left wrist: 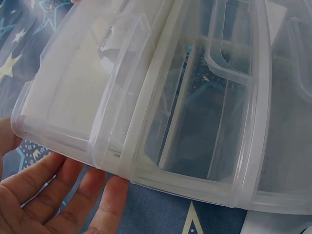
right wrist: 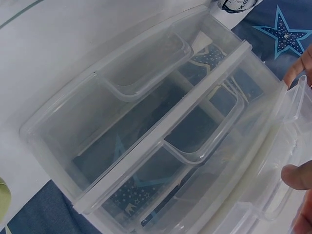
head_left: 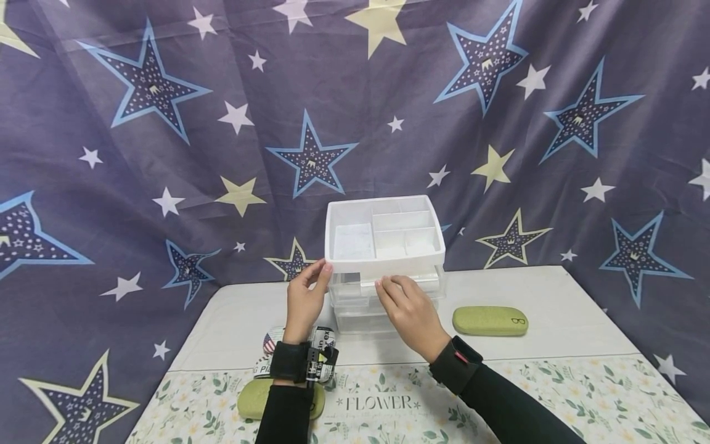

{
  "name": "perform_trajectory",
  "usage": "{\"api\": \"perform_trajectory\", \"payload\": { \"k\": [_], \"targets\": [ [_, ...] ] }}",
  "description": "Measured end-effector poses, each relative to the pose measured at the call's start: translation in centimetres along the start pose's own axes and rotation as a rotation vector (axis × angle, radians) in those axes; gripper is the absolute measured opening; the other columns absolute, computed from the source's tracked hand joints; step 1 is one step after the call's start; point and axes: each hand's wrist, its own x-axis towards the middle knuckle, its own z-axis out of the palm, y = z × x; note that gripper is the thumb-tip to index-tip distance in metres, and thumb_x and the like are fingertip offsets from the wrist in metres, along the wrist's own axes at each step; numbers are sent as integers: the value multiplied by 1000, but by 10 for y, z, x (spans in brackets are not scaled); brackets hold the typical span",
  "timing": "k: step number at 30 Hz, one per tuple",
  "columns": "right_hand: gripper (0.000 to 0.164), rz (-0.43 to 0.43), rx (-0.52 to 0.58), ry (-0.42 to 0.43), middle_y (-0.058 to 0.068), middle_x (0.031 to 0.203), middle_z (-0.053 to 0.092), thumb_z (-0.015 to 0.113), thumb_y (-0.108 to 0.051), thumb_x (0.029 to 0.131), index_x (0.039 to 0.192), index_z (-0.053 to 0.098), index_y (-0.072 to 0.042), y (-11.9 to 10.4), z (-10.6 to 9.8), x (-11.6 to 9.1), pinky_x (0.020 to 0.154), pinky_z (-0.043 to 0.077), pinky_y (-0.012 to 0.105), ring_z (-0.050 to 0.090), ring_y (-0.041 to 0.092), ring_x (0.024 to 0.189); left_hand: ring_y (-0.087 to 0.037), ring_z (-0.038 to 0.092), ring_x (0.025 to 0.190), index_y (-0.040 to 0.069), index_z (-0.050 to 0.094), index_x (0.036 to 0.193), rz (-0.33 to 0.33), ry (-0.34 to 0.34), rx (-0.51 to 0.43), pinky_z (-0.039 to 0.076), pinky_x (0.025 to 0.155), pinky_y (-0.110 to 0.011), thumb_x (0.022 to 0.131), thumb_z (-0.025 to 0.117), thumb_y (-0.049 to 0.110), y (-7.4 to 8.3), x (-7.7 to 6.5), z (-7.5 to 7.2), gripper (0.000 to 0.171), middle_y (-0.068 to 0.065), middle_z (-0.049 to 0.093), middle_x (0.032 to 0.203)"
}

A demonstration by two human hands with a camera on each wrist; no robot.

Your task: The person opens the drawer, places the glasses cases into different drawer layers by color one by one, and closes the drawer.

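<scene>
A drawer unit with a white compartmented top tray (head_left: pixel 385 262) and clear plastic drawers (head_left: pixel 349 320) stands on the table before me. At its upper left front corner, my left hand (head_left: pixel 307 299) grips the side, the thumb in front and the fingers (left wrist: pixel 105 204) spread along the side wall. My right hand (head_left: pixel 409 311) holds the front handle of the top drawer (head_left: pixel 346 290), fingers over its upper edge; its thumb (right wrist: pixel 298 176) shows at the handle in the right wrist view. The top drawer juts forward past the lower drawer (right wrist: pixel 117 92).
A green glasses case (head_left: pixel 490 321) lies right of the unit. Another green glasses case (head_left: pixel 252 401) lies at front left, partly behind my left sleeve. Printed black-and-white items (head_left: pixel 323 338) sit around my left wrist. A star-patterned curtain (head_left: pixel 388 154) hangs behind the table.
</scene>
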Motion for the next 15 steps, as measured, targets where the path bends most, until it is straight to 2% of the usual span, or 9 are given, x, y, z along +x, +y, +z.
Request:
{"api": "perform_trajectory", "payload": {
  "k": [3, 6, 15],
  "targets": [
    [30, 8, 5, -17, 19, 118, 69, 57, 0, 98, 124, 69, 7, 1, 2, 0, 98, 55, 40, 64, 32, 106, -22, 67, 111, 8, 68, 132, -7, -1, 1, 61, 82, -28, 99, 68, 46, 0, 0, 0, 50, -9, 70, 124],
    [30, 7, -5, -15, 19, 117, 70, 58, 0, 97, 124, 70, 7, 2, 4, 1, 99, 55, 40, 64, 32, 106, -21, 67, 112, 9, 68, 133, -9, -4, 6, 61, 83, -29, 99, 67, 46, -1, -1, 0, 51, -9, 70, 125],
    [33, -15, -16, 36, 19, 115, 67, 42, -1, 108, 124, 69, 8, 4, 13, -2, 96, 55, 39, 64, 32, 103, -22, 67, 113, 8, 67, 134, 0, -3, 7, 61, 84, -29, 100, 66, 43, 0, -2, 0, 48, -9, 69, 126]
  ]
}}
